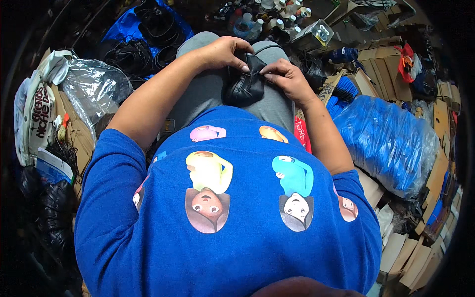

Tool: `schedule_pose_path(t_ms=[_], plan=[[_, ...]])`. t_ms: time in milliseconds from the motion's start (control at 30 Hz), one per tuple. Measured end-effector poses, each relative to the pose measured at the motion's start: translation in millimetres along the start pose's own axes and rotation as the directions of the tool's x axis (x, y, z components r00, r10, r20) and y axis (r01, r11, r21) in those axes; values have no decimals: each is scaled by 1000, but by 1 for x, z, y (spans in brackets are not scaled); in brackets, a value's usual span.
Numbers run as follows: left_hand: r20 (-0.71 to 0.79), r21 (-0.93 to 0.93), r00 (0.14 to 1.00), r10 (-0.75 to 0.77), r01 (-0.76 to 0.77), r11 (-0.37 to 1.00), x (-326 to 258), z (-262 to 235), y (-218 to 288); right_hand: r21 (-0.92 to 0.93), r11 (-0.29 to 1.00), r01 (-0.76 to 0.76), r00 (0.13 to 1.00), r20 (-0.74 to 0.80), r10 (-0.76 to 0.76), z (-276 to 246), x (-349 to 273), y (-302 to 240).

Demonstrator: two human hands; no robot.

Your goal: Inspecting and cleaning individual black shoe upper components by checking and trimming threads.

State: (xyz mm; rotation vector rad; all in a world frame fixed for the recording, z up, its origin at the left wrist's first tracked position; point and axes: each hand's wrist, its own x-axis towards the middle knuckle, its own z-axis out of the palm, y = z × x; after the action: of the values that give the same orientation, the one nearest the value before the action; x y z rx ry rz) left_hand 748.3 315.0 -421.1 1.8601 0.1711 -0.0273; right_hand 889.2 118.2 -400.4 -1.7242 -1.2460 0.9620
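Both hands, left hand (225, 52) and right hand (284, 76), pinch the black leather piece (245, 84) resting on the lap at far centre; with only fingertips gripping, it could slide off the knees.

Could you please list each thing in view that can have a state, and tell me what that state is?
Black leather piece: folded, resting on the lap, held by both hands.
Left hand: shut on the leather piece's top edge.
Right hand: fingers pinching the leather piece's right edge.
Clear plastic bag: crumpled, lying open.
Blue plastic-wrapped bundle: sealed in wrap.
Bottles: upright, capped.
Cardboard boxes: lying stacked.
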Motion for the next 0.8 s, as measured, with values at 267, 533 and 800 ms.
schedule_pose_path(t_ms=[267,533,800], plan=[[15,9,1000,-16,16,1000,2,3,-2,-167,985,50,985,-157,-76,20,2,-15],[-299,300,936,184,-91,950,-50,0,25,-449,876,175,965,-96,-242,16,-8,-23],[-386,336,906,172,-36,941,-78,13,28,-450,875,179,984,57,-172,7,-2,-23]])
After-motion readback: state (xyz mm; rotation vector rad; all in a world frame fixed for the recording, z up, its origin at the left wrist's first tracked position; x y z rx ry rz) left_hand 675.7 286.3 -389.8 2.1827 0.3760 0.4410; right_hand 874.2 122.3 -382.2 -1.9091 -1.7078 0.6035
